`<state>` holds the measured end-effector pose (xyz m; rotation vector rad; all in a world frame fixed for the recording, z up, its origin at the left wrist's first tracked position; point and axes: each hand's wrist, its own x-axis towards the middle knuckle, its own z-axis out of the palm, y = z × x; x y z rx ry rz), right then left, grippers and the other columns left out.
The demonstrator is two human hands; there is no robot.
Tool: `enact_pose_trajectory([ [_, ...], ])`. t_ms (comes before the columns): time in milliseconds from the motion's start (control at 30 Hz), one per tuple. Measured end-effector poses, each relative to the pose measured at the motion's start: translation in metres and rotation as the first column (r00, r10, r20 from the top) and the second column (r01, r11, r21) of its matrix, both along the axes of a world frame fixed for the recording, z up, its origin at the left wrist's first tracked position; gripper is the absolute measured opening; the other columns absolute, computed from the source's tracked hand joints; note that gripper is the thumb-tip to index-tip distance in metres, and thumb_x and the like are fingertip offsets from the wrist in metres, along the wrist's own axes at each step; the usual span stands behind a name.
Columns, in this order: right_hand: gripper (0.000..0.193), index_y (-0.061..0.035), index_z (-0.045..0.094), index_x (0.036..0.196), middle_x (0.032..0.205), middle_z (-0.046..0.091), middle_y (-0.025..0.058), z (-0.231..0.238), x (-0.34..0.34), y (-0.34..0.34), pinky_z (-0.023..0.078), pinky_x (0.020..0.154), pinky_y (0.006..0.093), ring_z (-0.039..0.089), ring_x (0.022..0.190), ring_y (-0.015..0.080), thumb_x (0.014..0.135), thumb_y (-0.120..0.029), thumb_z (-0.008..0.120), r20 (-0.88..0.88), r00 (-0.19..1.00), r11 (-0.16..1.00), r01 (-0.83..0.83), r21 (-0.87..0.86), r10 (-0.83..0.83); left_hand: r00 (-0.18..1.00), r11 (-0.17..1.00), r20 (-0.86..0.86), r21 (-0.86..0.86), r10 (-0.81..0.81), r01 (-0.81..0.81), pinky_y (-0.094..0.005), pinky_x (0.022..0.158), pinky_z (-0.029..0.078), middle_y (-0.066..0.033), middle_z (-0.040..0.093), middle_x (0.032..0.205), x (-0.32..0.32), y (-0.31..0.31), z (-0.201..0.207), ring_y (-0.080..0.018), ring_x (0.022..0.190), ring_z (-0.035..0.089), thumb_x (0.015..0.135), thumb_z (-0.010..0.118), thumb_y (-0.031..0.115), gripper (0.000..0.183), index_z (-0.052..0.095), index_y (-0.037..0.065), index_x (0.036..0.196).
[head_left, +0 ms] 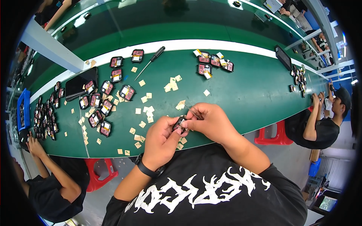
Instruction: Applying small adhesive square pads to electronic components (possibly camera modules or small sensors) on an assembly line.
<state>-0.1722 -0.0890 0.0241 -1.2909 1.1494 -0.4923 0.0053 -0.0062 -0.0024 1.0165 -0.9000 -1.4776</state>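
My left hand point(163, 136) is closed around a small black-cased circuit unit point(180, 123), tilted up between thumb and fingers. My right hand point(209, 119) meets it from the other side, its thumb and index fingertips at the unit's edge. Thin metal tweezers point(193, 110) stick out between the right fingers, pointing up and left. The fingers cover much of the unit. Small square cream-coloured paper pieces point(149, 109) lie scattered on the green table point(241, 84) around both hands. Some lie just beyond the fingertips and below the left hand.
Several similar circuit units point(106, 87) lie to the left, with another group point(204, 69) beyond my hands. A screwdriver point(150, 63) rests at the far edge near a black tray point(81, 83). Co-workers sit left and right; a blue bin point(24, 109) stands far left.
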Motion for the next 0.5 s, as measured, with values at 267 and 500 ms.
enact_pose_trajectory([
  [267,0.015,0.0019,0.067,0.087,0.076,0.066,0.0009,0.013,0.001,-0.010,0.048,0.062,0.0233,0.059,0.071,0.0048,0.090,-0.006,0.079,0.052,0.989,0.984,-0.146,0.098,0.141,0.996,0.997,-0.079,0.049,-0.049,0.053,-0.0384,0.094,0.060,-0.0178,0.065,0.121,0.006,0.000,0.000,-0.0245,0.107,0.070,0.102,0.050,-0.006,0.024,0.051,-0.007,0.125],
  [500,0.013,0.0032,0.067,0.091,0.082,0.068,0.0008,0.009,-0.004,-0.003,0.048,0.065,0.0220,0.059,0.077,0.0035,0.095,-0.007,0.075,0.206,0.977,0.987,-0.089,0.132,0.060,0.984,0.997,-0.176,0.082,0.015,-0.001,-0.0327,0.095,0.059,-0.0140,0.066,0.119,0.000,-0.001,0.007,-0.0173,0.105,0.069,0.103,0.050,-0.006,0.024,0.053,-0.008,0.127],
])
